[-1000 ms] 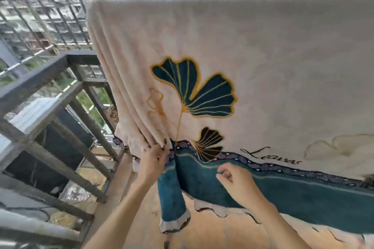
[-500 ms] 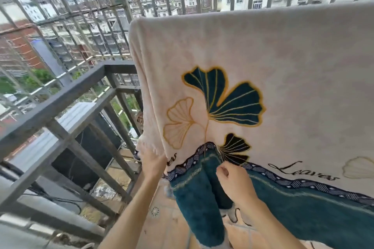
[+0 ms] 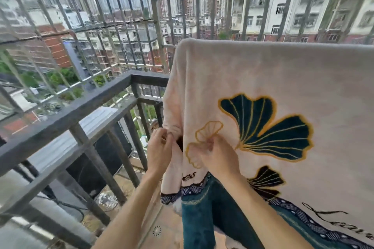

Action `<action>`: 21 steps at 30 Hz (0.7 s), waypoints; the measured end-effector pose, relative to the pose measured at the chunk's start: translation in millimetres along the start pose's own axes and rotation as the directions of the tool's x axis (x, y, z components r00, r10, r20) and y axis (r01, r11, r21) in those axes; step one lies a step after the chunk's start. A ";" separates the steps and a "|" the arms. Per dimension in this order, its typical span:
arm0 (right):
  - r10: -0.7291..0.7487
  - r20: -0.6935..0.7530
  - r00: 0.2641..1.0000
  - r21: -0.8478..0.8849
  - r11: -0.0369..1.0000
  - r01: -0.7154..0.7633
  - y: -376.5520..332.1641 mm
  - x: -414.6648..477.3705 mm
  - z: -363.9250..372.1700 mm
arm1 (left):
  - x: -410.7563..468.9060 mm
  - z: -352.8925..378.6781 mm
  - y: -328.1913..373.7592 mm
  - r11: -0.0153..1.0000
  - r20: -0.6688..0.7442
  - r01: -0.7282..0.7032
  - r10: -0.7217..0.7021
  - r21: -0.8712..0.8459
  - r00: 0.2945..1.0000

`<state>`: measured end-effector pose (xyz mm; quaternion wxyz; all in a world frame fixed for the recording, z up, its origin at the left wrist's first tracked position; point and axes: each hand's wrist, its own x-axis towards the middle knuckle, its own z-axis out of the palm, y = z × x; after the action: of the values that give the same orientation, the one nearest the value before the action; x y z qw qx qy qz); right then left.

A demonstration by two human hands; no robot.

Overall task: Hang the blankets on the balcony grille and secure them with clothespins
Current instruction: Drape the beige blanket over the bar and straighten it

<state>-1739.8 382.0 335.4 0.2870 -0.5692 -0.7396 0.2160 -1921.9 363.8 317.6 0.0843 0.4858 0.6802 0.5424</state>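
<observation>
A cream blanket [image 3: 273, 75] with teal and gold ginkgo leaves and a teal lower border hangs over a bar of the balcony grille [image 3: 155, 16], filling the right half of the view. My left hand [image 3: 159, 147] pinches the blanket's bunched left edge. Just to its right, my right hand [image 3: 216, 155] pinches a fold of the fabric over a gold leaf outline. The two hands are close together, a narrow dark gap between them. I see no clothespin.
A dark metal railing [image 3: 66, 115] with slanted struts runs along the left, meeting a corner post near the blanket. Beyond it lies a black air-conditioner unit [image 3: 97, 159]. A tiled floor with a round drain [image 3: 156, 231] shows below. Buildings stand outside.
Both hands have moved up from the teal border to the cream part of the left edge. My view has swung up and left, showing more grille and city.
</observation>
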 end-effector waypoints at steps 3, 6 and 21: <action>-0.018 0.034 0.999 -0.008 1.000 0.018 -7.0 16.2 -0.4 | 22.1 -40.9 -15.6 0.998 -0.048 0.005 -0.002 0.062 0.999; -0.052 -0.007 0.999 -0.092 0.994 0.051 1.3 23.4 -6.3 | 55.7 -91.1 -49.8 0.980 -0.182 0.118 -0.087 0.163 0.979; -0.107 -0.031 0.994 -0.156 0.983 0.101 36.9 19.7 -39.1 | 188.0 -39.9 -41.7 0.919 0.375 0.150 -0.292 0.365 0.880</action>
<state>-1690.8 410.3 344.1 0.2675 -0.5546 -0.7769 0.1318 -2067.8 481.6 376.8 0.2101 0.5166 0.7772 0.2914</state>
